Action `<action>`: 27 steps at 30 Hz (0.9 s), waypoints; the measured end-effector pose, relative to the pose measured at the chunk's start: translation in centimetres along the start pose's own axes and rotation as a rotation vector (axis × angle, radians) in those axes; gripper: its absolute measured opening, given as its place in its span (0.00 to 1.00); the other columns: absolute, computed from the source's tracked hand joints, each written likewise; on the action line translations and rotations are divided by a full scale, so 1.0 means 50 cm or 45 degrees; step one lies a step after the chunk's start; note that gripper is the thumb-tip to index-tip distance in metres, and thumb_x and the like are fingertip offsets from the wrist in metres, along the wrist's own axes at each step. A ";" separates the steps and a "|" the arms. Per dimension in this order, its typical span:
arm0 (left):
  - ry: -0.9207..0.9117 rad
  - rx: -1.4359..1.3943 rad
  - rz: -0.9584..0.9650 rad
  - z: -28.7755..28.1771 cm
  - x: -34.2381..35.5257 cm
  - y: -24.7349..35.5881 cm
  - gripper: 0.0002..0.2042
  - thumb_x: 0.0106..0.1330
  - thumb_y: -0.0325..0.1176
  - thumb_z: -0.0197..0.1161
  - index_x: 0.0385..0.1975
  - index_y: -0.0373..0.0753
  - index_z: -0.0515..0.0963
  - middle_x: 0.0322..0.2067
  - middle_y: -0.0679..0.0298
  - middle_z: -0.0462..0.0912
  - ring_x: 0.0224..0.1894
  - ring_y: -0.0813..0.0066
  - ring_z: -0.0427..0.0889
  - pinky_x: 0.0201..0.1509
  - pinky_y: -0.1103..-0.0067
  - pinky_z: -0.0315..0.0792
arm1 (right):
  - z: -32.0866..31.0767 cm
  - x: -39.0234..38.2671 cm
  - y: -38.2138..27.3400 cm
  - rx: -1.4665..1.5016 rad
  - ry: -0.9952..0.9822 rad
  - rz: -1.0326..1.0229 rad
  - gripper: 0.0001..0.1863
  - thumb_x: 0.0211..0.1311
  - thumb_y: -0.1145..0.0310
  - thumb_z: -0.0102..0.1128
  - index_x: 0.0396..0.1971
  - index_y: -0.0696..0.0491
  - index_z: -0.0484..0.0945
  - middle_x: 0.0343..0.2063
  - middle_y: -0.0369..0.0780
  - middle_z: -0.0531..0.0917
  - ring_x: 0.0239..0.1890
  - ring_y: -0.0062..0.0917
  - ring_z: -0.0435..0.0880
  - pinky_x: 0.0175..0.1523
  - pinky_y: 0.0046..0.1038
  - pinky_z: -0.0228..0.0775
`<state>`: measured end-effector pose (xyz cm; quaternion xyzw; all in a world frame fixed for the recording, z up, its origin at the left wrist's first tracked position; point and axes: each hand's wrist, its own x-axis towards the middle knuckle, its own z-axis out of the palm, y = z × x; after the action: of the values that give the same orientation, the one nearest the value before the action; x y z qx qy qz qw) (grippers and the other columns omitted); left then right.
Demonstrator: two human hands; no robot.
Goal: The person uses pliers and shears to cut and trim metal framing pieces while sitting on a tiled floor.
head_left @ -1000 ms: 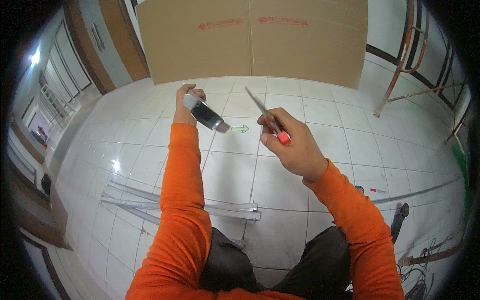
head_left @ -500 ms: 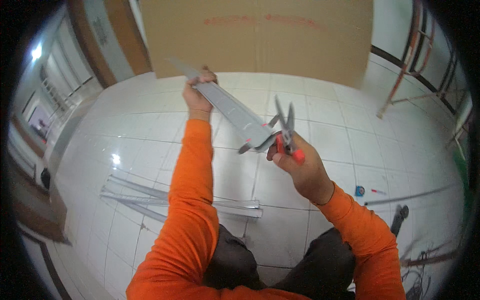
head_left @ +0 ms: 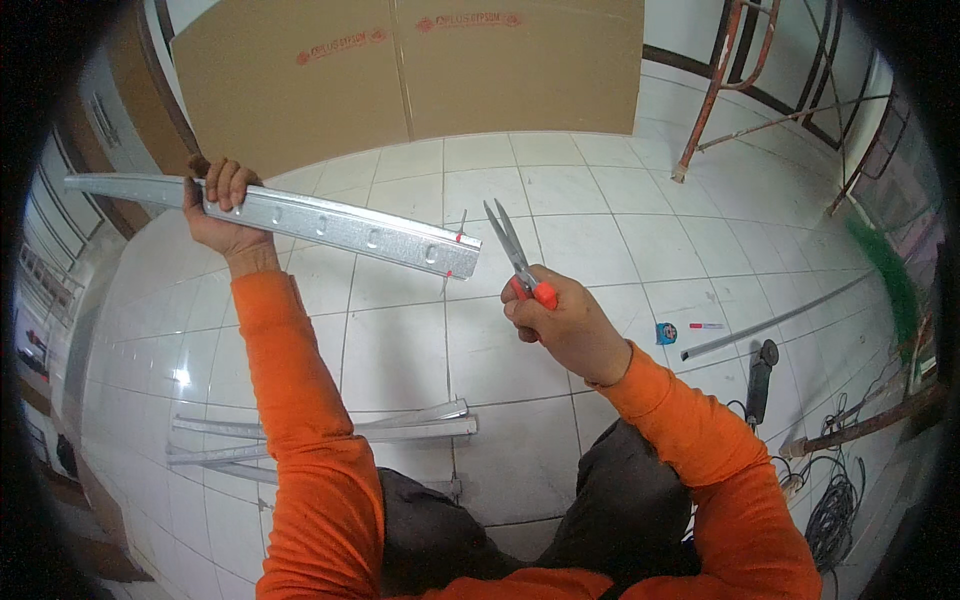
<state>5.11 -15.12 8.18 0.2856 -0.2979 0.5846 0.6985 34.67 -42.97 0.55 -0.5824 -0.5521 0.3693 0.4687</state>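
My left hand (head_left: 228, 210) is closed around a long galvanized metal channel (head_left: 345, 228), held up off the floor and slanting down to the right. Red marks show on both edges near its right end, where small flaps stick out. In my right hand (head_left: 570, 320) are tin snips (head_left: 512, 242) with red grips, gripped at the handles. Their blades point up and slightly apart, a short gap to the right of the channel's end and not touching it.
Several metal channels (head_left: 420, 430) lie on the tiled floor at lower left. A tape measure (head_left: 666, 332), a red marker (head_left: 706, 326), a thin strip (head_left: 770, 318), a dark tool (head_left: 763, 380) and coiled cable (head_left: 835, 515) lie right. Brown boards (head_left: 500, 90) stand ahead, beside rusty scaffolding (head_left: 703, 115).
The channel has swung to the left and turned more level, its broad ribbed face now showing. My right hand with the snips has drawn away from its end. The whole view has shifted.
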 end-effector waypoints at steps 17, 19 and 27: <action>-0.201 -0.010 -0.022 0.058 -0.001 -0.002 0.13 0.59 0.28 0.58 0.43 0.34 0.76 0.19 0.70 0.60 0.17 0.82 0.60 0.22 0.82 0.60 | 0.015 -0.003 0.004 -0.063 -0.146 -0.264 0.10 0.63 0.66 0.56 0.31 0.58 0.74 0.19 0.37 0.76 0.20 0.23 0.76 0.27 0.27 0.70; -0.199 0.036 -0.004 0.057 -0.003 -0.004 0.13 0.58 0.28 0.58 0.43 0.34 0.76 0.19 0.71 0.60 0.17 0.82 0.60 0.22 0.81 0.60 | 0.014 -0.003 0.004 -0.134 -0.140 -0.421 0.10 0.63 0.66 0.56 0.31 0.58 0.74 0.19 0.37 0.77 0.20 0.23 0.76 0.27 0.27 0.70; -0.197 0.112 0.017 0.056 -0.001 -0.008 0.13 0.57 0.28 0.57 0.43 0.34 0.76 0.18 0.71 0.61 0.16 0.82 0.60 0.22 0.81 0.60 | 0.006 0.000 -0.001 0.145 -0.180 0.093 0.10 0.63 0.67 0.53 0.29 0.59 0.73 0.18 0.36 0.74 0.20 0.21 0.74 0.28 0.26 0.70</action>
<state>5.28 -17.32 9.97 0.3581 -0.3270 0.5781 0.6563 34.36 -42.91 0.50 -0.5470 -0.5404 0.4571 0.4471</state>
